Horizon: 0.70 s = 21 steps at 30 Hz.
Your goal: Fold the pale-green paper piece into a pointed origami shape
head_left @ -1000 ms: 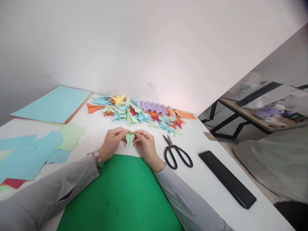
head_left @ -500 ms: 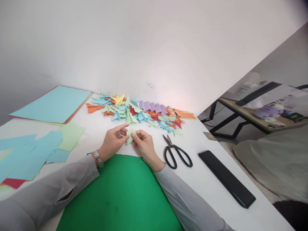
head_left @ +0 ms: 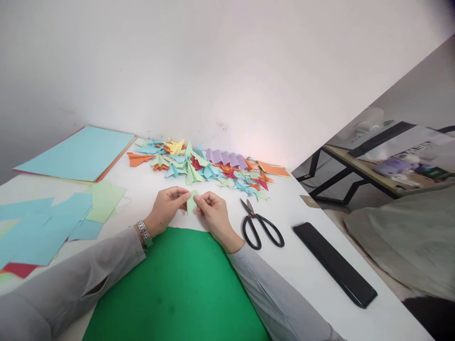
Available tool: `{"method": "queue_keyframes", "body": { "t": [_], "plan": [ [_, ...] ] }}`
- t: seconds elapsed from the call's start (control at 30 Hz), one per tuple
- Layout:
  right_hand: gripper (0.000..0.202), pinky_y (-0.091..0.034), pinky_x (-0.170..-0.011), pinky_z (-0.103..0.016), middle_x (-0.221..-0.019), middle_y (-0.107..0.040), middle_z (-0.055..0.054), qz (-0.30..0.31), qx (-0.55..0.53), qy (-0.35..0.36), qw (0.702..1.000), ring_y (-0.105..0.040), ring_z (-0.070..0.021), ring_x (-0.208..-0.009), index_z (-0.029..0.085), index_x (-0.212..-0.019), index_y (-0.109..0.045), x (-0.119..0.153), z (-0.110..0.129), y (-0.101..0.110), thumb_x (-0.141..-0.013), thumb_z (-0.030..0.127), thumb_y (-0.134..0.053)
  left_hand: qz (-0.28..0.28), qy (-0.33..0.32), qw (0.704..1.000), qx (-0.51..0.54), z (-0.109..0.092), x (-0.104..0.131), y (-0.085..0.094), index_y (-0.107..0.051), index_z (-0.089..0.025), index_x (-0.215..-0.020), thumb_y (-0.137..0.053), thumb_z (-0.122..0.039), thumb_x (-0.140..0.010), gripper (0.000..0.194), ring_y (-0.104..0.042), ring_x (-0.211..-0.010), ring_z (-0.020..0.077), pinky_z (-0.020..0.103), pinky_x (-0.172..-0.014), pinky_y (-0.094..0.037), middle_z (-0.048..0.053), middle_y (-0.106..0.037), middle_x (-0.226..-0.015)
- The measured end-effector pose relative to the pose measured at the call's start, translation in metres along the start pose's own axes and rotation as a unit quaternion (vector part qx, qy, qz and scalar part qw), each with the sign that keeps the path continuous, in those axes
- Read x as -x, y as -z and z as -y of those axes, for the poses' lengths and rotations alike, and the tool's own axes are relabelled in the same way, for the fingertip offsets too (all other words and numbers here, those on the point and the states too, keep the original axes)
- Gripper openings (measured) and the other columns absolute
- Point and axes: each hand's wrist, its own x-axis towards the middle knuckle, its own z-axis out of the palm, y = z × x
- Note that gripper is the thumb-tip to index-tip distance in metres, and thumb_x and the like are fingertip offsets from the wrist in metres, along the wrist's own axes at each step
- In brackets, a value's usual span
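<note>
Between both hands I hold a small folded piece of light green paper (head_left: pixel 192 202), upright above the far edge of the green mat (head_left: pixel 177 284). My left hand (head_left: pixel 168 208) pinches its left side with thumb and fingers. On the other side, the thumb and fingers of my right hand (head_left: pixel 214 214) grip the paper's right edge. Just beyond my hands lies a heap of small folded paper pieces (head_left: pixel 194 175) in green, blue, orange, red and yellow. A pleated purple paper strip (head_left: pixel 226 158) rests at the back of the heap.
Black-handled scissors (head_left: pixel 253 221) lie partly spread right of my right hand. Farther right is a long black object (head_left: pixel 334 263). Loose coloured sheets (head_left: pixel 64 227) cover the left side, with a paper stack (head_left: pixel 78 152) behind. An orange paper stack (head_left: pixel 273 169) sits by the wall.
My left fingers have closed in on the green paper and now pinch its left edge; before, they were more spread. The right hand has barely moved.
</note>
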Motion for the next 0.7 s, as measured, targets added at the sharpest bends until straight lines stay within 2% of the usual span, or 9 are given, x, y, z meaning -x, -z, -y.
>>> {"method": "queue_keyframes", "body": {
  "t": [0.1, 0.17, 0.3, 0.53, 0.7],
  "plan": [
    [0.037, -0.03, -0.044, -0.023, -0.043, -0.049, 0.006, 0.004, 0.01, 0.002, 1.0, -0.038, -0.0084, -0.041, 0.019, -0.058, -0.055, 0.0005, 0.0023, 0.0007, -0.067, 0.051, -0.073, 0.096, 0.023, 0.995, 0.012, 0.0009, 0.0006, -0.0001, -0.062, -0.014, -0.07, -0.068, -0.047, -0.072, 0.033, -0.059, -0.055, 0.0133, 0.027, -0.055, -0.05, 0.002, -0.064, -0.06],
    [0.038, -0.028, -0.044, -0.023, -0.043, -0.048, 0.006, 0.013, 0.01, 0.003, 1.0, -0.036, -0.0082, -0.041, 0.019, -0.058, -0.056, 0.0011, 0.0033, 0.0006, -0.068, 0.051, -0.073, 0.133, 0.036, 0.99, -0.009, 0.0, 0.0007, 0.0001, -0.059, -0.015, -0.069, -0.064, -0.05, -0.076, 0.036, -0.056, -0.048, 0.0116, 0.024, -0.049, -0.045, 0.002, -0.063, -0.055],
    [0.037, -0.03, -0.045, -0.023, -0.048, -0.055, 0.004, 0.021, -0.011, -0.002, 1.0, -0.038, -0.0083, -0.043, 0.019, -0.06, -0.055, 0.0017, 0.0031, -0.0004, -0.068, 0.051, -0.073, 0.131, 0.048, 0.988, -0.062, -0.0025, 0.0003, 0.0012, -0.056, -0.015, -0.065, -0.064, -0.048, -0.076, 0.036, -0.042, -0.035, 0.0069, 0.019, -0.039, -0.031, -0.002, -0.055, -0.043],
    [0.042, -0.027, -0.043, -0.022, -0.047, -0.057, 0.004, 0.018, -0.016, -0.013, 1.0, -0.038, -0.008, -0.041, 0.02, -0.059, -0.052, 0.0005, 0.001, 0.0, -0.064, 0.054, -0.075, 0.119, 0.054, 0.989, -0.075, -0.0039, 0.0035, 0.0, -0.057, -0.015, -0.061, -0.072, -0.045, -0.069, 0.034, -0.039, -0.032, 0.0057, 0.018, -0.037, -0.027, -0.002, -0.056, -0.041],
    [0.042, -0.025, -0.044, -0.022, -0.042, -0.05, 0.007, 0.0, -0.013, 0.001, 1.0, -0.036, -0.0075, -0.04, 0.02, -0.058, -0.048, 0.0005, 0.0013, 0.001, -0.068, 0.053, -0.074, 0.159, 0.085, 0.982, -0.061, -0.0035, 0.0028, 0.0015, -0.059, -0.015, -0.064, -0.067, -0.048, -0.073, 0.035, -0.039, -0.033, 0.0061, 0.018, -0.037, -0.026, -0.002, -0.054, -0.041]
  ]
}}
